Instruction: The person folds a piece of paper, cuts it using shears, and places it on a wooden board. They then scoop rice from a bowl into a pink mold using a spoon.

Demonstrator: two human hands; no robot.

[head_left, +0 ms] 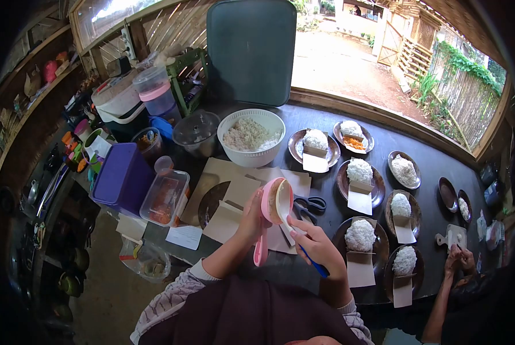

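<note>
My left hand (250,217) is wrapped round a pink plastic scoop (267,201), its cup tilted up and its handle pointing down. Something pale brown shows inside the cup. In my right hand (319,246) is a spoon (285,206) with a white head and a blue handle end; the head lies at the mouth of the scoop. Beneath both hands are flat brown cardboard pieces (222,223). Dark-handled scissors (310,208) lie just beyond my right hand. A white basket of rice (251,161) stands farther back.
On the right, several brown plates (379,187) carry rice mounds with card pieces. Another person's hands (460,260) work at a small cutting board (456,234) at the far right. To the left stand a clear food container (178,187), purple box (119,178) and lidded pot (195,131).
</note>
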